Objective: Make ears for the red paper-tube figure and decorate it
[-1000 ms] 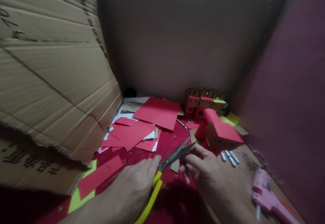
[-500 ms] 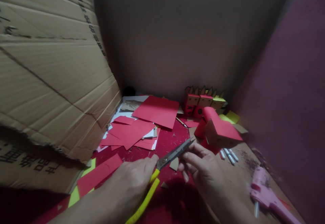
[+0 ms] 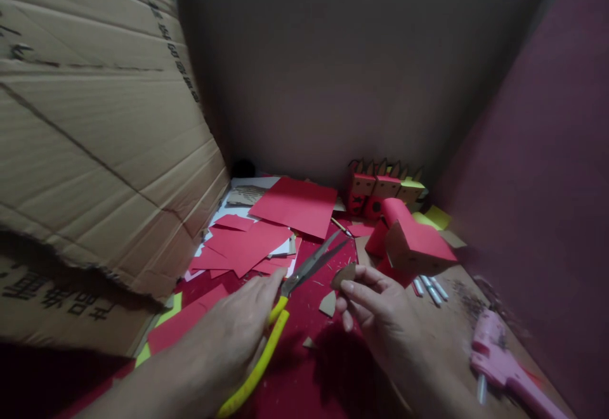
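Yellow-handled scissors (image 3: 311, 264) are in my left hand (image 3: 238, 330), their blades slightly apart and pointing up and to the right. My right hand (image 3: 380, 314) pinches a small brown cardboard piece (image 3: 343, 276) between thumb and fingers, just right of the blades and apart from them. Under the hands, on the red surface (image 3: 304, 374), lie a pale cardboard piece (image 3: 328, 303) with a pointed top and a smaller scrap (image 3: 309, 342). A red paper and cardboard figure (image 3: 413, 241) stands beyond my right hand.
Red sheets (image 3: 295, 206) and paper offcuts lie at the back left. Small box figures (image 3: 385, 186) line the back wall. Markers (image 3: 431, 290) and a pink glue gun (image 3: 497, 355) rest on the right. A large cardboard panel (image 3: 95, 127) rises at the left.
The scissors have moved left and down, away from my right hand, and their blades have opened slightly. The cardboard piece in my right hand now shows more clearly.
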A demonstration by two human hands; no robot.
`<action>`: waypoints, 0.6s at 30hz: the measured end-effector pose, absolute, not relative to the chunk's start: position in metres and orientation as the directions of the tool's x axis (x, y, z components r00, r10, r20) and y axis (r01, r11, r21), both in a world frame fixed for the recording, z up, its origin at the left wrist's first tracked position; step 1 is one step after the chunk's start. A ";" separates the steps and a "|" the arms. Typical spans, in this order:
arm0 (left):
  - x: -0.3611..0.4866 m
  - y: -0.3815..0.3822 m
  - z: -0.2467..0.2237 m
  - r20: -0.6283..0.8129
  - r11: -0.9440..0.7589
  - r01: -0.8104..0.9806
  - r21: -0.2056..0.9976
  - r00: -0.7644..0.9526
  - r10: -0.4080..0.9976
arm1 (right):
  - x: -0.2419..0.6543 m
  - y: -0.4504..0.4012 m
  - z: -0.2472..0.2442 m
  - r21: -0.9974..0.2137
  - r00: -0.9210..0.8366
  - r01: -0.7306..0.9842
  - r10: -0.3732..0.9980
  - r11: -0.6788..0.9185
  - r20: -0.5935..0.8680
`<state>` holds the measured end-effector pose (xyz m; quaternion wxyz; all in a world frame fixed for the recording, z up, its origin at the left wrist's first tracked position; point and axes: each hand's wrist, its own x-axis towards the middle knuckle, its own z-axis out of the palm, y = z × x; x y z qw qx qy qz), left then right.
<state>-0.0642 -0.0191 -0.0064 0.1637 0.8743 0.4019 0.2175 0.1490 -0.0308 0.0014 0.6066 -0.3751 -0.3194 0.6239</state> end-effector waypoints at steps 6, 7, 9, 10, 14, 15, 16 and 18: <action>-0.062 -0.024 -0.018 0.230 -0.634 0.637 0.438 0.603 0.764 | 0.150 -0.031 -0.002 -0.845 0.024 -0.532 0.997 -0.051 -0.076; -0.061 -0.025 -0.016 0.218 -0.630 0.632 0.451 0.606 0.765 | 0.150 -0.031 -0.002 -0.846 0.024 -0.532 0.997 -0.048 -0.072; -0.059 -0.027 -0.012 0.194 -0.615 0.633 0.470 0.605 0.772 | 0.150 -0.031 -0.001 -0.848 0.023 -0.529 0.998 -0.037 -0.058; -0.057 -0.028 -0.009 0.186 -0.607 0.639 0.473 0.601 0.778 | 0.149 -0.031 -0.001 -0.849 0.023 -0.528 0.998 -0.032 -0.051; -0.050 -0.032 -0.002 0.179 -0.601 0.652 0.463 0.595 0.784 | 0.147 -0.031 0.001 -0.848 0.019 -0.529 0.999 -0.029 -0.046; -0.048 -0.032 -0.001 0.178 -0.600 0.652 0.464 0.594 0.784 | 0.147 -0.031 0.001 -0.847 0.020 -0.531 0.999 -0.029 -0.047; -0.046 -0.032 0.000 0.171 -0.594 0.652 0.472 0.593 0.787 | 0.147 -0.031 0.001 -0.846 0.021 -0.532 0.999 -0.029 -0.048; -0.044 -0.032 0.000 0.141 -0.568 0.652 0.502 0.587 0.797 | 0.146 -0.031 0.001 -0.843 0.027 -0.538 0.998 -0.026 -0.048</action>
